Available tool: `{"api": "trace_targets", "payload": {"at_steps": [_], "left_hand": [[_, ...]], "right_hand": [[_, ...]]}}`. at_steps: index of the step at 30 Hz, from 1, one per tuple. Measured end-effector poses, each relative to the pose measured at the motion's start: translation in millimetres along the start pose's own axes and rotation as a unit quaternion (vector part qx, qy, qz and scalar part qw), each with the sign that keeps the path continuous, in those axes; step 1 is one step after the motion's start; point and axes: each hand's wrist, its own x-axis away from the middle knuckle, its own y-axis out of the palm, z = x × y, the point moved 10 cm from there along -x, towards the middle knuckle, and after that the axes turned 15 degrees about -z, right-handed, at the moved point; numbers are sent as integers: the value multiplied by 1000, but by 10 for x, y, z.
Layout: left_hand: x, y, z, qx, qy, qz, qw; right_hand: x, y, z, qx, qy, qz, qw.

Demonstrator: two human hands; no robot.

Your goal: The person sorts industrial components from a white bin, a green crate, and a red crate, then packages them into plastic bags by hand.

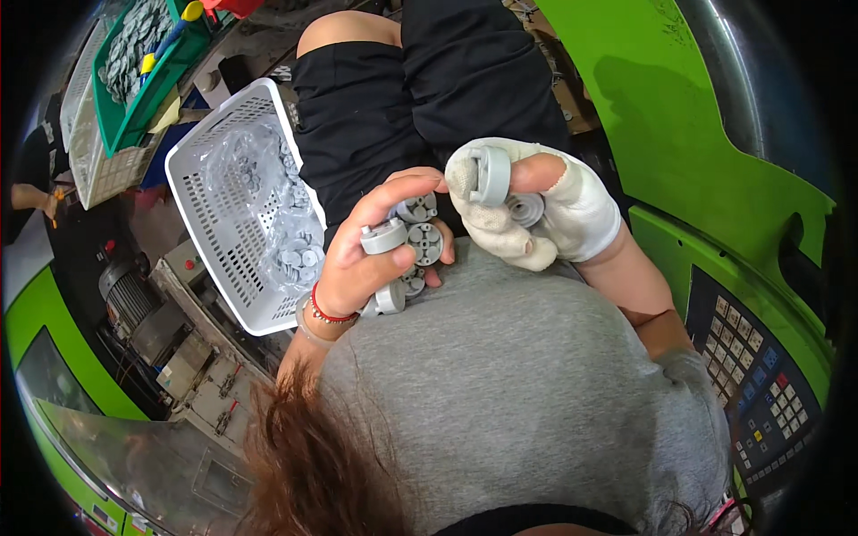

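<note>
My left hand [362, 259], bare with a red bracelet at the wrist, cups several round grey plastic parts [420, 239] and pinches one of them [383, 237] between thumb and fingers. My right hand [554, 210] wears a white cloth glove with open fingertips and pinches one grey round part [491, 174] between thumb and forefinger; a second grey part [525, 209] lies in its palm. Both hands are held close together over my lap, in front of my grey shirt.
A white perforated basket [214, 241] with a clear bag of grey parts [295, 246] stands at my left. Further left sits a green bin [134, 107] of grey parts. A green machine housing [715, 170] with a keypad panel [760, 384] is at my right.
</note>
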Motion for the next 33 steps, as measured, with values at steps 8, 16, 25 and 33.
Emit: {"api": "trace_targets", "payload": {"at_steps": [8,16,25,33], "left_hand": [[27,-21,5,0,-27,7,1000],[-35,28,-4,-28,-91,9,995],[-4,18,40,-62,-96,24,993],[17,-1,47,-35,-37,13,999]], "right_hand": [[-19,-30,3,23,2,15,1000],[-38,88,-324,417,-38,83,904],[-250,598,-268,810,-14,8,586],[-19,118,-231,539,-29,98,836]]}}
